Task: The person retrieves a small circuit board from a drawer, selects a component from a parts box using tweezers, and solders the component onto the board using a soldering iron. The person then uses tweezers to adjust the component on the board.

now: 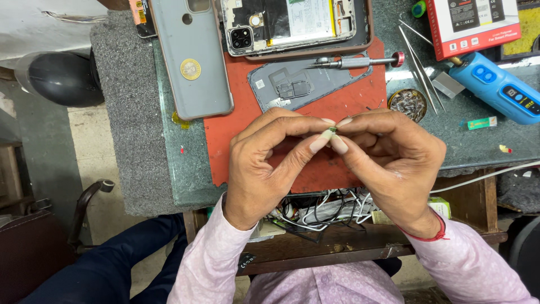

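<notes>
My left hand and my right hand meet over a red work mat, fingertips pinched together on a tiny green component. Beyond them on the mat lies a grey inner phone plate with a red-capped precision screwdriver resting across it. An opened phone with its camera module and battery exposed sits at the far edge. To the left lies a grey phone back cover with a gold round sticker.
Tweezers, a small round dish of screws, a blue electric tool and a red-and-white box lie at the right. Tangled cables fill a shelf under the desk edge. A dark chair arm stands lower left.
</notes>
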